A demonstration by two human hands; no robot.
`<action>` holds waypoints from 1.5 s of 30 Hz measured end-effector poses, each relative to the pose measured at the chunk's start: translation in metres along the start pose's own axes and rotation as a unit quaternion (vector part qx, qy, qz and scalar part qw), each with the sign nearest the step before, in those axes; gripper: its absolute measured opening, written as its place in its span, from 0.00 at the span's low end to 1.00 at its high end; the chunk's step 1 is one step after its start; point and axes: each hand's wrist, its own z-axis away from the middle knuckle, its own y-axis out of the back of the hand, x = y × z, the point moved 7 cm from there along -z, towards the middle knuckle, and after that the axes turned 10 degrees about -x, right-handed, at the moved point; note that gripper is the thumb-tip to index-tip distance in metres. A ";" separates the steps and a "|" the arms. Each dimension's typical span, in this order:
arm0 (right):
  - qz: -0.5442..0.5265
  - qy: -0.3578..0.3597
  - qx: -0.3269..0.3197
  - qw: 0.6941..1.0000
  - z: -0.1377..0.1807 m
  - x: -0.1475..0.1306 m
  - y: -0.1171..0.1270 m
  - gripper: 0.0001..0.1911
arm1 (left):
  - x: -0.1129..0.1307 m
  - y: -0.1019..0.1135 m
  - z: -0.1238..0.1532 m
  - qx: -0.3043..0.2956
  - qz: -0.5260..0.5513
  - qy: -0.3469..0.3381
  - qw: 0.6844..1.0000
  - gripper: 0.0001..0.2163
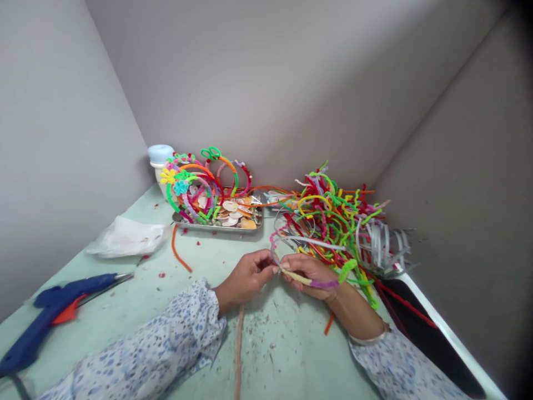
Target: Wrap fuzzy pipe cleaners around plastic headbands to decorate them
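Note:
A thin hair headband (310,240) is held in front of me, curving up from my fingers. One stretch of it is wrapped in cream, purple and bright green pipe cleaner; the other part is plain grey-white. My right hand (310,272) grips the cream-wrapped section (298,277) between thumb and fingers. My left hand (252,275) is closed in a pinch where the wrapping meets the plain band, its fingertips almost touching the right thumb. Exactly what lies between the left fingertips is partly hidden. Below, a pale pink pipe cleaner (239,350) lies on the table.
A blue glue gun (62,311) lies at left, near a plastic bag (127,238). Finished headbands (200,189) stand on a metal tray (216,228) beside a white container (160,161). Right of it are piled pipe cleaners (333,216), plain headbands (383,247) and a dark panel (428,339).

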 end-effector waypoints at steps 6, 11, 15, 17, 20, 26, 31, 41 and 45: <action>-0.158 -0.085 0.035 0.983 0.000 0.027 -0.005 0.15 | -0.002 0.002 -0.003 0.015 0.059 0.005 0.998 0.07; -0.237 -0.114 0.237 0.935 0.007 0.050 0.016 0.12 | -0.003 0.020 -0.003 0.117 0.070 0.011 0.991 0.11; -0.185 -0.106 0.383 0.899 0.021 0.047 0.033 0.10 | 0.006 0.042 0.008 0.260 -0.055 0.004 0.964 0.09; -0.105 -0.099 0.403 0.904 0.024 0.035 0.034 0.10 | 0.013 0.041 0.010 0.269 -0.107 -0.005 0.957 0.09; -0.033 -0.079 0.392 0.916 0.022 0.021 0.026 0.10 | 0.021 0.025 0.006 0.203 -0.141 -0.019 0.969 0.10; 0.013 -0.042 0.342 0.939 0.014 0.015 0.005 0.08 | 0.018 0.015 0.003 0.178 -0.061 -0.033 0.982 0.08; 0.009 -0.030 0.310 0.950 0.012 0.019 -0.001 0.08 | 0.013 0.017 0.003 0.188 -0.076 -0.021 0.979 0.08; 0.007 -0.029 0.284 0.958 0.012 0.017 -0.002 0.07 | 0.024 0.016 0.007 0.202 -0.130 -0.060 0.969 0.08; 0.029 -0.028 0.282 0.959 0.012 0.016 -0.002 0.06 | 0.025 0.018 0.008 0.216 -0.150 -0.072 0.962 0.07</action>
